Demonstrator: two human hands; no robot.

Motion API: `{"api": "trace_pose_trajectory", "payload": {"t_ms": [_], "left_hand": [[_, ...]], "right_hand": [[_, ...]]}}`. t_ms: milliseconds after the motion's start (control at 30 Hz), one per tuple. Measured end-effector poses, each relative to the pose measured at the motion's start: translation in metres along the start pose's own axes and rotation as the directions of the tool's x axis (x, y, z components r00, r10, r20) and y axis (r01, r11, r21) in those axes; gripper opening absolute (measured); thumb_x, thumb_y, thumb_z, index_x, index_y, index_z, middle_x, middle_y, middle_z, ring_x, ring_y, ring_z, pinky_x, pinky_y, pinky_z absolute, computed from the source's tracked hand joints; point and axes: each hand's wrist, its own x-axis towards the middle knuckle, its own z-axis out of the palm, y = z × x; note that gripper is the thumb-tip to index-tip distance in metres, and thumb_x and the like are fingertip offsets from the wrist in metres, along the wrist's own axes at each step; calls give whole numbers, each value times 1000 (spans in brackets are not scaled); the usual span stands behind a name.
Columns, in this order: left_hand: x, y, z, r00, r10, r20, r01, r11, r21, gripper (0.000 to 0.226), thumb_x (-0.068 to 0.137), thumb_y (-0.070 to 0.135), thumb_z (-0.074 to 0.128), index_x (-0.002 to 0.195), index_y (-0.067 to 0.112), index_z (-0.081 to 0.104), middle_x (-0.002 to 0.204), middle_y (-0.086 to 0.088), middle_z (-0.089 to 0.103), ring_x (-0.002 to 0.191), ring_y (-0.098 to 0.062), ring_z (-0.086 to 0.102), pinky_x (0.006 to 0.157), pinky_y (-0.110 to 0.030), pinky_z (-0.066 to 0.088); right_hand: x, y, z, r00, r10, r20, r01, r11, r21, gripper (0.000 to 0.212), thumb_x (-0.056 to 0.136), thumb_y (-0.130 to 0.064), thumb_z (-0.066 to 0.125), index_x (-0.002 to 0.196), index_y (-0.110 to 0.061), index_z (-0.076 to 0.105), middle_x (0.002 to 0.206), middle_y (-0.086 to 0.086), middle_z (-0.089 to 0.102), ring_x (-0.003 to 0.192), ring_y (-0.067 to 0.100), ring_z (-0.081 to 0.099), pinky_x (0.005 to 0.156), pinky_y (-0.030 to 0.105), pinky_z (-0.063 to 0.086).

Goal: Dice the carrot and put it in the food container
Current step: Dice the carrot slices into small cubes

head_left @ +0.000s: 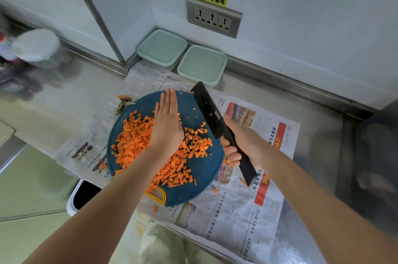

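Note:
A heap of diced carrot [137,141] covers the round blue cutting board [200,169], which lies on newspaper. My left hand [168,121] lies flat with straight fingers on top of the heap, near the board's middle. My right hand [239,145] grips the handle of a black cleaver [210,111] at the board's right edge, its blade pointing away from me. Two lidded pale green food containers [162,48] [202,64] stand side by side against the back wall, behind the board.
Newspaper [243,210] covers the steel counter under the board, with a few carrot bits on it. A carrot top and peel [123,100] lie at the board's far left. A blurred jar [36,48] stands far left. A bin opening [86,195] sits below the counter edge.

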Motion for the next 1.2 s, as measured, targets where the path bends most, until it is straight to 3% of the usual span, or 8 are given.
{"api": "trace_pose_trajectory", "payload": {"t_ms": [167,267,433,533,633,1000,1133,1200], "left_hand": [[-34,20,-1,912,410,31,-410,912,6,87,86,12,39,147,19,-23,156,2,-18,143,-7,-21,116,-21,-14],[-37,12,-7,913,405,-34,-406,914,-5,67,95,18,24,148,19,-17,157,2,-11,145,-7,-14,117,-21,-10],[-32,1,-44,954,169,-245,-233,937,-261,64,99,4,40,147,25,3,146,-3,44,81,-14,67,65,-11,51],[-32,8,-46,945,328,-11,-325,930,-173,92,90,-14,41,141,44,-8,157,9,9,144,-14,21,113,-19,25],[-38,20,-37,816,518,259,-539,842,15,100,86,-12,43,136,36,-30,149,14,-30,135,-2,-34,114,-24,-20],[-29,-13,-22,845,374,383,-448,885,125,90,94,12,48,140,28,-27,151,12,-23,142,-6,-20,108,-19,-22],[-25,-26,-30,891,281,355,-314,949,36,87,93,6,49,144,32,-17,153,14,-15,144,-10,12,117,-22,12],[-22,-25,-37,931,190,312,-199,980,-2,88,90,-6,47,147,32,-9,157,13,-7,119,-13,54,90,-21,49]], "right_hand": [[-1,3,11,998,40,-37,-39,999,30,64,92,-70,32,58,-16,41,50,-1,31,37,12,26,36,20,27],[-1,5,16,983,-115,-142,50,917,-396,63,96,-64,29,60,-14,44,49,2,37,35,14,34,38,23,33],[-4,14,8,825,-565,5,-16,-33,-999,63,94,-65,21,78,-14,54,61,0,48,56,19,52,54,30,46],[-6,12,7,838,-540,78,-45,-211,-976,56,93,-66,31,83,-15,49,69,-1,51,62,21,53,54,29,38],[-12,5,14,819,-561,122,-28,-251,-967,45,95,-57,41,93,-14,53,79,1,57,67,20,53,59,29,37],[-19,3,6,772,-621,135,-20,-236,-971,34,96,-48,46,100,-17,60,78,-4,58,73,17,61,62,26,45],[-21,15,-15,741,-671,22,-20,-55,-998,35,93,-53,50,104,-22,62,77,-10,60,67,9,58,64,21,47],[-19,22,-26,746,-662,-71,-32,71,-997,34,90,-55,54,95,-23,64,72,-8,62,60,8,58,58,20,48]]}}
